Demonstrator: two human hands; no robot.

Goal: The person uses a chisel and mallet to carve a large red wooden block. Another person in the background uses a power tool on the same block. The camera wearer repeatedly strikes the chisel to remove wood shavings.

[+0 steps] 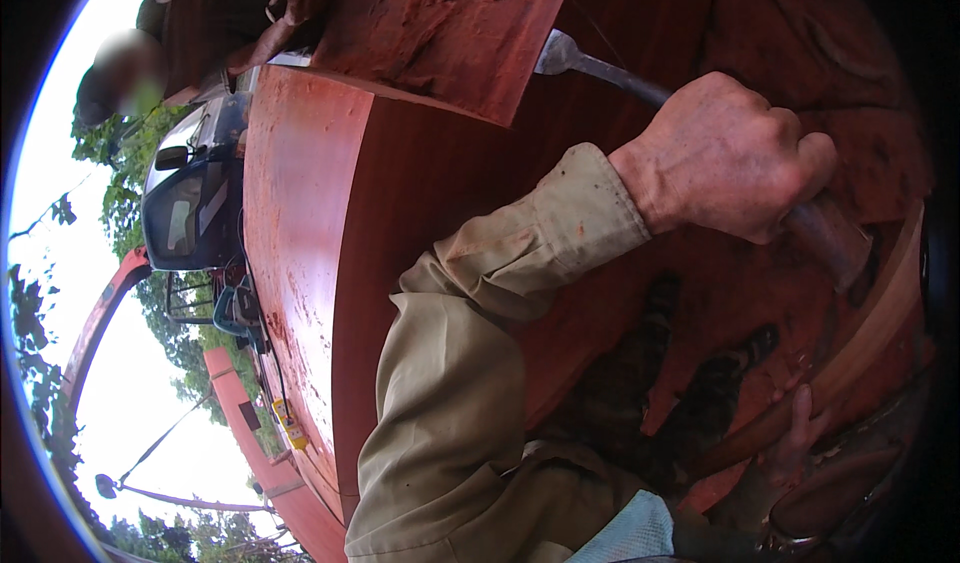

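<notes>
My left hand (pixel 725 158) comes up on a sleeved arm and is closed around the handle of a long-necked metal chisel (pixel 610 75). The butt of its brown handle (pixel 832 243) sticks out below the fist. At the other end the blade lies close to the edge of a rough red timber block (pixel 440 33); whether they touch, I cannot tell. Low on the right, in shadow, my right hand (pixel 798 423) shows only a few fingers, and what it holds, if anything, is unclear.
A broad red beam (pixel 300 193) curves down the left middle. Behind it are a dark vehicle (pixel 195 198), a power tool (pixel 237 308) and a yellow power strip (pixel 288 425). Another person's hand (pixel 300 1) is beside the block. My boots (pixel 725 363) stand among reddish wood pieces.
</notes>
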